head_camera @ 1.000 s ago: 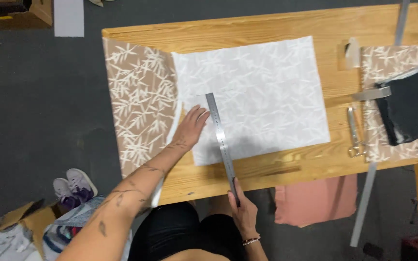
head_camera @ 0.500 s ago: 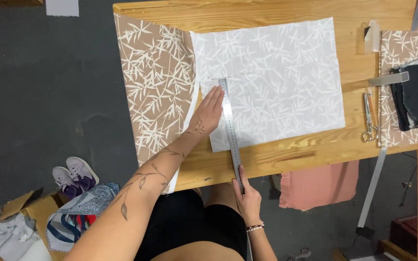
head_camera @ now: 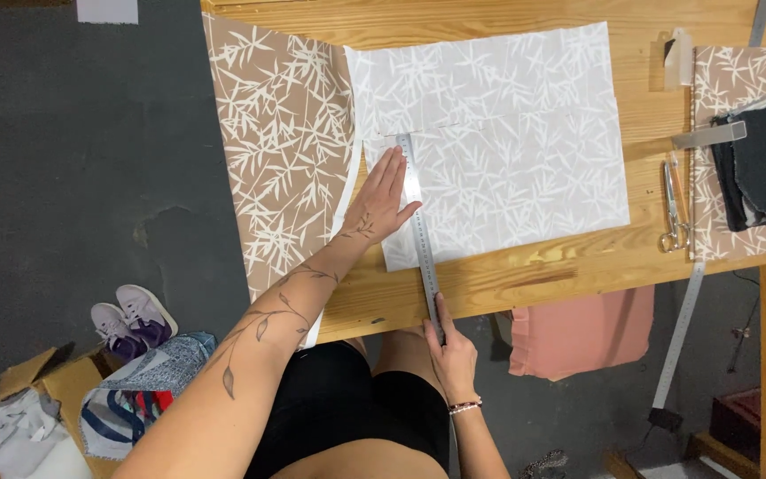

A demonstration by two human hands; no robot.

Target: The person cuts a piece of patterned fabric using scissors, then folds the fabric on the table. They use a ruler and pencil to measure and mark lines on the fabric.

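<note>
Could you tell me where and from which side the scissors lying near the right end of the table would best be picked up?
Probably by the handle loops. The scissors lie flat on the wooden table, loops toward the near edge and blades pointing away. Coming from the near side avoids the points, and the loops lie on bare wood, beside the patterned fabric piece.

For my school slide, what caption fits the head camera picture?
Left hand presses a metal ruler on leaf-print fabric; right hand holds its end.

My wooden worktable (head_camera: 578,266) stands over a dark grey floor (head_camera: 73,160). Below its edge I see a pair of lilac sneakers (head_camera: 130,318) and an open cardboard box (head_camera: 19,390) at my left.
</note>
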